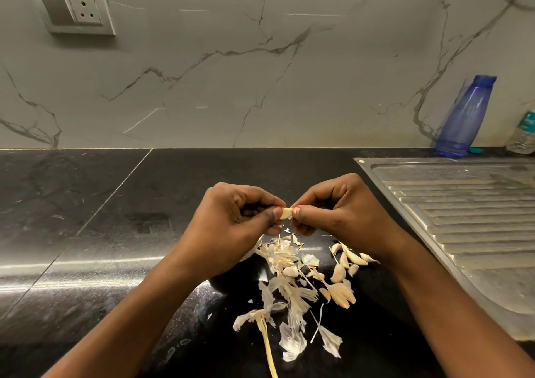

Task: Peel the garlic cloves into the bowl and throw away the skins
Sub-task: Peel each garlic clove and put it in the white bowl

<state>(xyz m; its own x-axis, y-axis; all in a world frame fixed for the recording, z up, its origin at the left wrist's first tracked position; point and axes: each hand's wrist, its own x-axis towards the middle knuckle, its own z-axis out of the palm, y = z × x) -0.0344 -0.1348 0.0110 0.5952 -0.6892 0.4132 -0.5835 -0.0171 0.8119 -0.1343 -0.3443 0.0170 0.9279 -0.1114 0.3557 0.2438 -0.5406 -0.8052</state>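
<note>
Hands meet over the black counter (86, 204), close to its near edge. The left hand (237, 221) and the right hand (341, 218) both have their fingers curled, and each pinches one end of a single garlic clove (286, 213) between thumb and forefinger. The clove is held in the air between them, pale and yellowish, with a scrap of skin showing at the right thumb.

Just below the hands, papery skins (286, 285) lie scattered on the counter, running toward the near edge. A long dry stalk (267, 346) stretches from them to the bottom of the view. To the right of the skins, partly under the right wrist, is a small cluster of unpeeled cloves (344, 264). A pale rounded edge (249, 252) peeks out under the left wrist; I cannot tell what it belongs to.

On the right, a steel draining board (463, 218) is set into the counter. Behind it, against the marble wall (260, 73), stand a blue bottle (463, 117) and a clear plastic bottle (524, 134) with a green label; its print is too small to read. At far left a switch and socket plate (76, 8) is fixed to the wall.
</note>
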